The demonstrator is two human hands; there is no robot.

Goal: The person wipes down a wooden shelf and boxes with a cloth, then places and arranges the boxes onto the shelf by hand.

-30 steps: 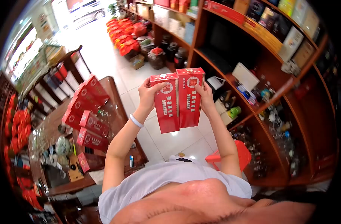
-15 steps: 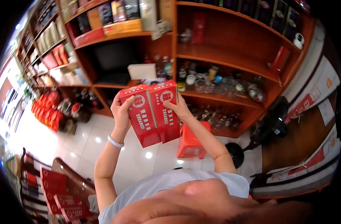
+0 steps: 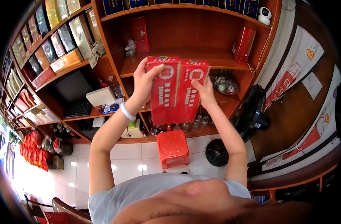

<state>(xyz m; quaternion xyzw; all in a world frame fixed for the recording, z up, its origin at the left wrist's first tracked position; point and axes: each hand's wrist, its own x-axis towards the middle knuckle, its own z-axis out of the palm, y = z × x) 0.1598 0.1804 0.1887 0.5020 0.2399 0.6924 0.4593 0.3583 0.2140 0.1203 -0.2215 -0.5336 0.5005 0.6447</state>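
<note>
Two red cartons printed SHUANGXI are held upright side by side in front of the shelves. My left hand (image 3: 143,83) is closed on the outer edge of the left carton (image 3: 163,106), its thumb lying across the front near the top. Around that wrist is a pale bangle (image 3: 127,111). On the other side, my right hand (image 3: 205,92) grips the right carton (image 3: 187,102), thumb pressed on the round emblem. The fingers behind both cartons are hidden. Behind the cartons' upper part is the wooden shelf unit (image 3: 170,39), partly covered by them.
Below the cartons stands a red plastic stool (image 3: 172,146). A black fan (image 3: 252,115) is at the right. Glass jars and bottles (image 3: 200,123) fill the lower shelves. One shelf bears red boxes (image 3: 245,44), and a white camera (image 3: 265,15) sits at the upper right.
The view has turned to the right. Both hands have carried the cartons rightward and up, so they now overlap the middle shelves. The grip on them looks the same.
</note>
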